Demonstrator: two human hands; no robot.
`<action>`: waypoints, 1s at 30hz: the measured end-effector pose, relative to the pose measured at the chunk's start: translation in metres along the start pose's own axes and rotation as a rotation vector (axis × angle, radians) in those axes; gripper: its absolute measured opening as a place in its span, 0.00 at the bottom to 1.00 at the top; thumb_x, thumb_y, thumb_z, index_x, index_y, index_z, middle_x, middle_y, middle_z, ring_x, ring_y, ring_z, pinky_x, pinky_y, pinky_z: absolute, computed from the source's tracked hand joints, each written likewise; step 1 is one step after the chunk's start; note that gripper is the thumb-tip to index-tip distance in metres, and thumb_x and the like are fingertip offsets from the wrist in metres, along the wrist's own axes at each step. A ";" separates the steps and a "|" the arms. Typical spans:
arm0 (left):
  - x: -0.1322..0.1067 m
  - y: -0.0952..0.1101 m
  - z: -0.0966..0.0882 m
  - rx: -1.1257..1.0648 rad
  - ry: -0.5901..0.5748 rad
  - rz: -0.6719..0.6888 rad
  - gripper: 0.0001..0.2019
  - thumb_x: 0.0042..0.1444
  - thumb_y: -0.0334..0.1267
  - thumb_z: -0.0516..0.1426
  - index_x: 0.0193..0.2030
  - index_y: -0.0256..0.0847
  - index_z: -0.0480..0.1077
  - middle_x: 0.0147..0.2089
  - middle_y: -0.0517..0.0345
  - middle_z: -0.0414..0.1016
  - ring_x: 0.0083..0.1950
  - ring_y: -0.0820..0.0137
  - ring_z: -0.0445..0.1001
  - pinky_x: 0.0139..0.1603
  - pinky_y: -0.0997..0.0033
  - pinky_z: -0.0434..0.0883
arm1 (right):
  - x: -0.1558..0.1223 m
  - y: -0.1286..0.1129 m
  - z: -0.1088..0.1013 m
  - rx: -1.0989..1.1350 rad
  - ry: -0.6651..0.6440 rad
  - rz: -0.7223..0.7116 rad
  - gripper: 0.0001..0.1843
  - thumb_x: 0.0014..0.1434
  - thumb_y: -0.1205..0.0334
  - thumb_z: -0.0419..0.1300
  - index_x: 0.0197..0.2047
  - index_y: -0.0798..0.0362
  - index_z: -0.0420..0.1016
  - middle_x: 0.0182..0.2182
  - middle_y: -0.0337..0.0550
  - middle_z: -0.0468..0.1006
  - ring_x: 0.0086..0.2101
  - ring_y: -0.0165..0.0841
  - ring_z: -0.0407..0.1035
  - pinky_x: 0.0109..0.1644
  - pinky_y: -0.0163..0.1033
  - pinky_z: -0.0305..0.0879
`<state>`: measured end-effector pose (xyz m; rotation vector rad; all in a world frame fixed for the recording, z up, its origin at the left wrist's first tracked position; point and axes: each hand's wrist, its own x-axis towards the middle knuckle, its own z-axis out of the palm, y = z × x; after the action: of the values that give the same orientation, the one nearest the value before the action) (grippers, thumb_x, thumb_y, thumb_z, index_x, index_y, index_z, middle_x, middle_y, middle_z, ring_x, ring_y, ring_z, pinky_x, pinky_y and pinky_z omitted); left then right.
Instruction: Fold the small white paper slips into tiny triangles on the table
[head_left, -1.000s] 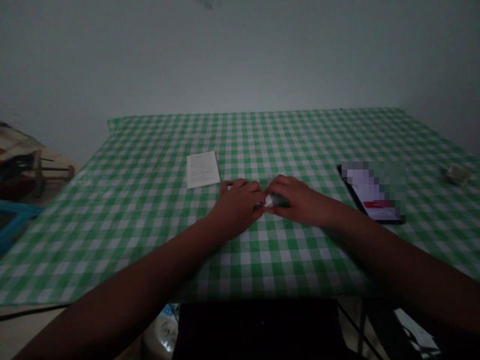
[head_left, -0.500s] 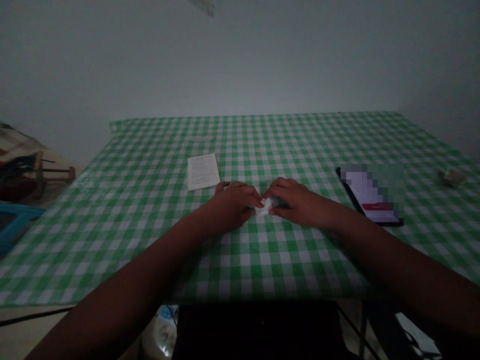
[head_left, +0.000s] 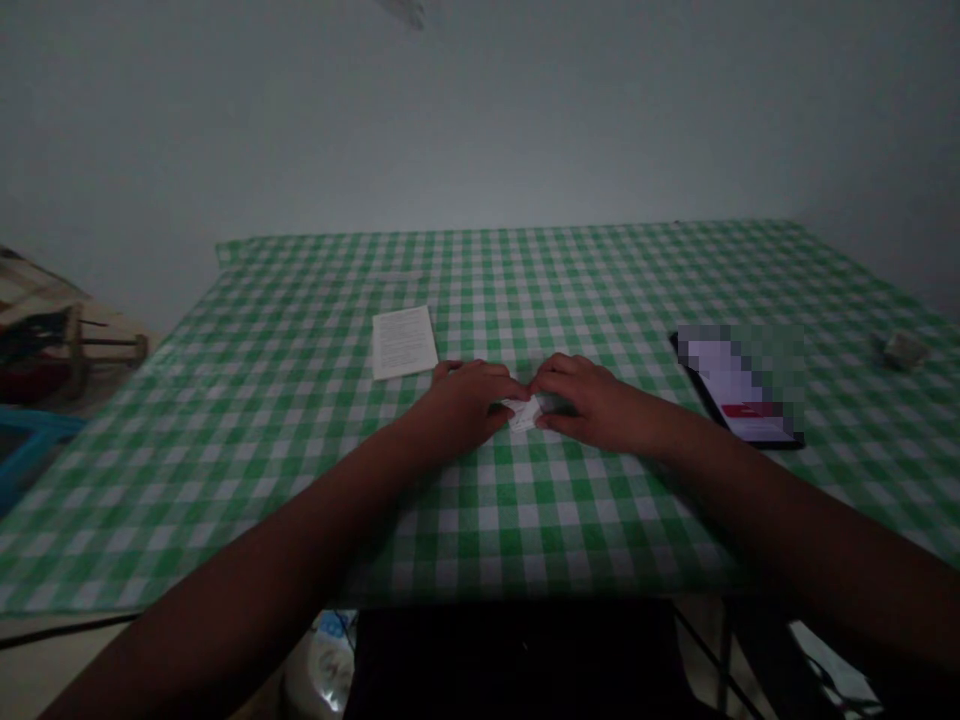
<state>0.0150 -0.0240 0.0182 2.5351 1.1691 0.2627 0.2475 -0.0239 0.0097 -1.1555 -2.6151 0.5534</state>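
Note:
A small piece of white paper (head_left: 524,414) with dark marks lies low on the table between my two hands. My left hand (head_left: 471,405) has its fingertips and thumb curled round the paper's left side. From the right, my right hand (head_left: 581,402) grips the other side, thumb near the front and fingers at the back. The fingers of both hands meet at the paper's far edge and hide part of it. Beyond my left hand rests a printed white sheet or booklet (head_left: 405,343), flat on the cloth.
A green and white checked cloth (head_left: 555,300) covers the table. To the right lies a tablet or large phone (head_left: 739,395) with a lit screen, partly blurred out. A small object (head_left: 905,350) sits at the far right. Blue furniture (head_left: 34,445) stands beyond the left edge.
The fingers of my left hand have shifted slightly along the paper, toward my right fingertips. Both hands stay in the same place on the table.

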 end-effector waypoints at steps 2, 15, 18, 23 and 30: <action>-0.003 0.003 -0.001 0.014 0.000 -0.010 0.14 0.60 0.39 0.59 0.53 0.53 0.73 0.52 0.60 0.77 0.58 0.61 0.71 0.62 0.47 0.54 | 0.000 -0.001 -0.001 -0.002 -0.011 0.006 0.14 0.63 0.58 0.62 0.52 0.47 0.73 0.51 0.49 0.71 0.51 0.44 0.66 0.54 0.52 0.66; -0.005 0.013 -0.004 0.095 -0.007 0.019 0.08 0.64 0.43 0.58 0.48 0.52 0.77 0.50 0.59 0.78 0.57 0.60 0.71 0.65 0.41 0.51 | 0.001 -0.006 -0.005 0.002 -0.033 0.010 0.15 0.63 0.59 0.61 0.53 0.49 0.73 0.50 0.49 0.71 0.51 0.44 0.66 0.55 0.52 0.66; -0.004 0.017 -0.005 0.152 -0.027 0.031 0.08 0.66 0.39 0.57 0.47 0.50 0.77 0.50 0.59 0.78 0.57 0.59 0.71 0.67 0.35 0.47 | 0.000 -0.004 -0.004 0.000 -0.031 0.008 0.16 0.63 0.59 0.62 0.54 0.48 0.73 0.51 0.49 0.71 0.51 0.44 0.66 0.55 0.52 0.66; -0.011 0.023 -0.008 0.175 -0.055 0.041 0.09 0.65 0.37 0.57 0.48 0.48 0.77 0.55 0.58 0.78 0.59 0.59 0.72 0.69 0.31 0.41 | 0.000 -0.001 -0.002 0.009 -0.021 0.001 0.16 0.63 0.59 0.61 0.54 0.49 0.73 0.51 0.50 0.71 0.52 0.44 0.66 0.56 0.52 0.66; -0.020 0.015 -0.011 0.149 -0.080 0.094 0.08 0.64 0.37 0.59 0.48 0.50 0.77 0.62 0.59 0.74 0.65 0.59 0.68 0.72 0.34 0.38 | 0.001 0.003 0.001 0.017 -0.006 -0.028 0.17 0.62 0.60 0.62 0.54 0.49 0.73 0.50 0.49 0.71 0.51 0.43 0.66 0.55 0.52 0.66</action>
<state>0.0095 -0.0466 0.0333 2.7064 1.0776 0.0983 0.2488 -0.0212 0.0078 -1.1119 -2.6222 0.5740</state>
